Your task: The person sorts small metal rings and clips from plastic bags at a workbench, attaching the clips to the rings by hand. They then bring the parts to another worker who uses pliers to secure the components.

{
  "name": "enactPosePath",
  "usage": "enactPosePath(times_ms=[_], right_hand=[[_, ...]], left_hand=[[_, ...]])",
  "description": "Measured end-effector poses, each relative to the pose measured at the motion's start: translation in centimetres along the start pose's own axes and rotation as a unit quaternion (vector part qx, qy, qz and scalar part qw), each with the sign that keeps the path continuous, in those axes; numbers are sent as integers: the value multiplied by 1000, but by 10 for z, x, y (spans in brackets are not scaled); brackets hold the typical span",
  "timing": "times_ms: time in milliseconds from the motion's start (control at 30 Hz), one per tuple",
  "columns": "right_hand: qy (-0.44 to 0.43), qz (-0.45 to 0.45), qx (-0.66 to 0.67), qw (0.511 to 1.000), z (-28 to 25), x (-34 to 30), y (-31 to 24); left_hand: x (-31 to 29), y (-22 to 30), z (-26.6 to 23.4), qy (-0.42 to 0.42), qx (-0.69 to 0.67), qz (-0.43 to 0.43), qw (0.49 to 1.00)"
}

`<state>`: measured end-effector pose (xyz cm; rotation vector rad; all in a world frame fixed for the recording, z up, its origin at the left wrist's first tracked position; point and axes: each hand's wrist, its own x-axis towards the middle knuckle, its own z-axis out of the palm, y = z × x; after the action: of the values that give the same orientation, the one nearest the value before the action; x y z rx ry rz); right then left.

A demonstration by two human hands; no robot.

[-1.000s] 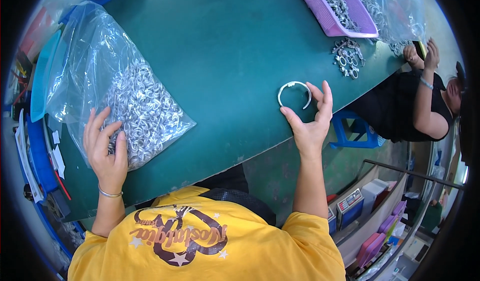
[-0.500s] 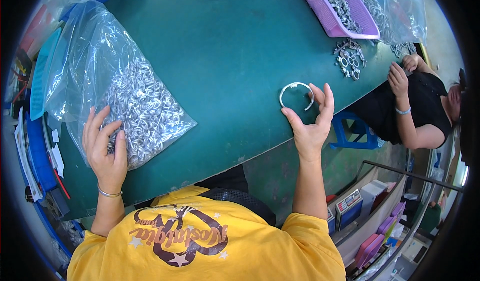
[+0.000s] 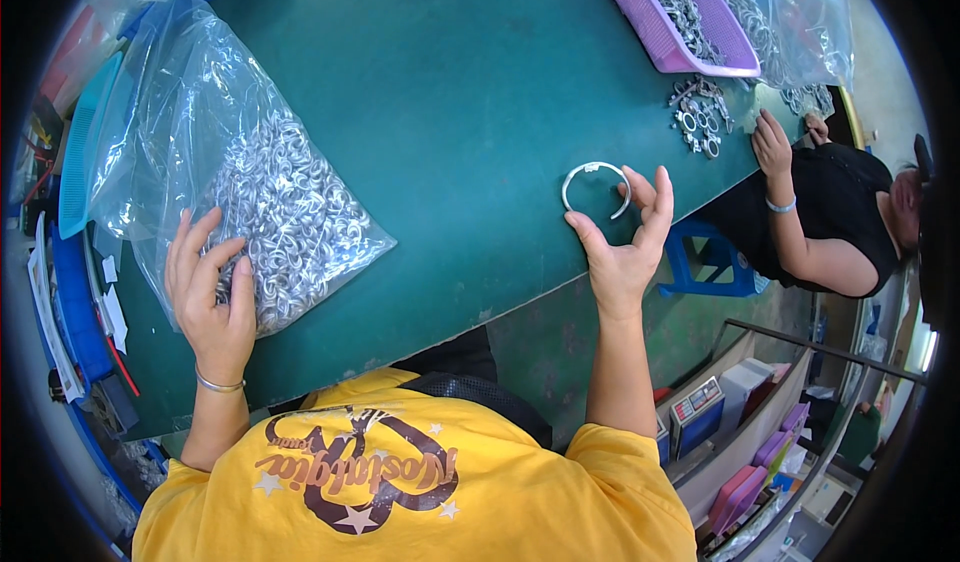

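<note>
My right hand (image 3: 628, 262) holds up a silver metal ring (image 3: 567, 190) over the table edge, pinched between thumb and fingers. The ring has a gap at its lower side and a small joint at the top. On the left, a clear plastic bag (image 3: 150, 152) lies on the table, part filled with many small, curved silver metal pieces (image 3: 290, 217). My left hand (image 3: 215, 307) rests against the bag's near side, its fingers spread and open. Whether the fingertips press into the plastic is hard to tell.
The green table (image 3: 440, 112) stretches ahead. At far right stand a purple basket (image 3: 725, 37) of metal parts, loose rings (image 3: 700, 127) and another clear bag (image 3: 810, 32). A co-worker in black (image 3: 845, 207) sits there near a blue stool (image 3: 715, 262). A turquoise basket (image 3: 78, 167) is at left.
My hands and the ring stay almost in place, with only a tiny shift to the right. The co-worker's hands have moved apart, one lowering toward the table edge.
</note>
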<state>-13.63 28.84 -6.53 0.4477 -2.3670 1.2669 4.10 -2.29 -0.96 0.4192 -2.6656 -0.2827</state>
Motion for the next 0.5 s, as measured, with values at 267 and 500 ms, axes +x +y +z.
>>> enactPosePath(times_ms=[267,500], right_hand=[[4,25,4,1000,0,-1,2],[8,29,12,999,0,-2,2]], left_hand=[[0,0,0,-1,-3,2,1000],[0,0,0,-2,-2,2,1000]])
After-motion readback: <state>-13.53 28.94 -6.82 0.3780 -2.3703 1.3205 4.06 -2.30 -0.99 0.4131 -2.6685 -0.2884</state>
